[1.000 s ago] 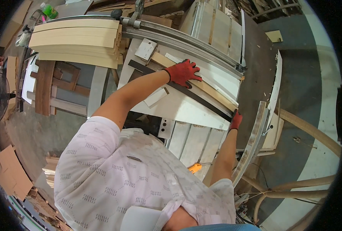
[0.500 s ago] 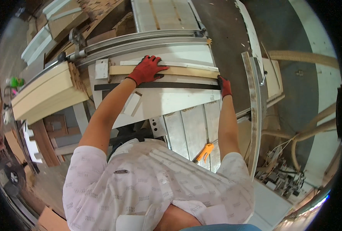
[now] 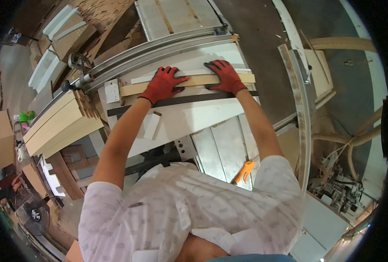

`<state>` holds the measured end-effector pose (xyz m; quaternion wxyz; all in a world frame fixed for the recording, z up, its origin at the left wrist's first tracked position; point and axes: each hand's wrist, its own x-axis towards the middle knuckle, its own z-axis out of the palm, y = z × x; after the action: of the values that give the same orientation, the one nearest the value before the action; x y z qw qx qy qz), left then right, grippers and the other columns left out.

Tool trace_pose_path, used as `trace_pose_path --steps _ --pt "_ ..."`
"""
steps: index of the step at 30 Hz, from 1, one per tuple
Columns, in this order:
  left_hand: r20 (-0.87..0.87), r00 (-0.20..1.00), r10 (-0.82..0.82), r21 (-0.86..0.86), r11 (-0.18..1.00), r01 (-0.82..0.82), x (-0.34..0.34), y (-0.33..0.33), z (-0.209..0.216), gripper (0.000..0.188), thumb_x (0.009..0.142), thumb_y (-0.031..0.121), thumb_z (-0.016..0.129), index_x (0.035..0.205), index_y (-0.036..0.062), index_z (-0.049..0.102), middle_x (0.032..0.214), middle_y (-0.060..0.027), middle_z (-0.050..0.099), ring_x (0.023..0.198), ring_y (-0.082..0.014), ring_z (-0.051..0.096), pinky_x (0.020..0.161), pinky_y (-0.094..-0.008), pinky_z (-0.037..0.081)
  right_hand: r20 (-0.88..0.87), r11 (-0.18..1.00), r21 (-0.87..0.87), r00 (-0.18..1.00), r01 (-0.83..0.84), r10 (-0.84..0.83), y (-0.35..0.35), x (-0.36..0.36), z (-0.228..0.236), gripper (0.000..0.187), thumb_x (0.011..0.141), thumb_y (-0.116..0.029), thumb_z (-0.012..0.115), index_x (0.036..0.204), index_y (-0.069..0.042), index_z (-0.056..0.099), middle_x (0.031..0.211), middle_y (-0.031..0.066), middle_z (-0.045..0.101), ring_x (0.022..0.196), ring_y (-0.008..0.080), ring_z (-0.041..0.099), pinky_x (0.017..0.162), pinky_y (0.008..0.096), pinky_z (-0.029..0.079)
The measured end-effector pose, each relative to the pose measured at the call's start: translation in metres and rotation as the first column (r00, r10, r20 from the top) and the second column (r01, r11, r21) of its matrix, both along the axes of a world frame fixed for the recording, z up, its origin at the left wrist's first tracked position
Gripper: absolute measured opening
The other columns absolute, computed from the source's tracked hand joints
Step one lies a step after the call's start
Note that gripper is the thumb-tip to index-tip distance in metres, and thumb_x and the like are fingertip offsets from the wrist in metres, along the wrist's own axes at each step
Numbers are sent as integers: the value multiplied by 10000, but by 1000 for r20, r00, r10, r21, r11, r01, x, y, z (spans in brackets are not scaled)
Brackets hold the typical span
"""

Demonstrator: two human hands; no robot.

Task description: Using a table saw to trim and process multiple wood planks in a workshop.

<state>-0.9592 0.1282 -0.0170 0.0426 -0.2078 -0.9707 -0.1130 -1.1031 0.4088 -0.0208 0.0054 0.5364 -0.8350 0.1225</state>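
A pale wooden strip [image 3: 197, 80] lies across a white board [image 3: 189, 114], with a thin white strip [image 3: 188, 74] along its far side and a black strip [image 3: 202, 97] on its near side. My left hand [image 3: 162, 84], in a red and black glove, rests on the wooden strip with fingers spread. Farther right, my right hand [image 3: 224, 77], gloved alike, lies over the same strip, fingers stretched out over the white strip. A white block [image 3: 112, 91] stands by the strip's left end. Nearer me lies a small white offcut [image 3: 152, 125].
A metal rail [image 3: 154, 49] runs along the far side. Stacked pale boards [image 3: 60, 124] stand at left. An orange pistol-shaped tool [image 3: 245, 170] lies on the metal table [image 3: 218, 146]. A long upright panel edge [image 3: 299, 105] and hoses [image 3: 342, 43] are at right.
My right hand has moved left from the strips' right end onto the top of the wooden strip. My left hand stays on it. The whole view has shifted and turned slightly.
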Motion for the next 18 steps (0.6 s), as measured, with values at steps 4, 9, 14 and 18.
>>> trace_pose_path --steps 4,9,14,18 --pt "-25 998 51 43 998 -50 8 -7 -5 540 788 409 680 1307 332 552 1207 -163 534 1088 -327 512 938 -430 389 43 999 -28 999 31 -30 -13 2 -2 934 590 -530 797 1353 -105 465 1245 161 525 1176 340 478 1038 445 350" --pt "-67 985 159 268 954 -136 19 -19 -9 741 706 443 747 1376 299 465 1230 -120 548 1138 -325 518 1008 -466 373 -71 990 121 995 75 -67 -1 -2 -17 829 610 -520 782 1254 -83 498 1213 158 501 1140 355 464 991 480 372" --pt "-66 943 325 217 927 -305 51 -59 -2 927 576 450 823 1403 320 424 1245 -96 542 1169 -328 499 1061 -497 320 -41 978 192 996 80 -74 -5 -1 -10 846 609 -520 784 1268 -83 484 1221 138 485 1143 327 446 993 459 368" --pt "-59 943 327 177 933 -312 52 -66 -3 938 572 479 826 1403 306 425 1271 -90 534 1193 -328 486 1062 -497 318 -87 976 206 994 76 -59 -11 0 -9 847 629 -520 775 1277 -69 472 1230 136 482 1145 314 445 987 453 374"
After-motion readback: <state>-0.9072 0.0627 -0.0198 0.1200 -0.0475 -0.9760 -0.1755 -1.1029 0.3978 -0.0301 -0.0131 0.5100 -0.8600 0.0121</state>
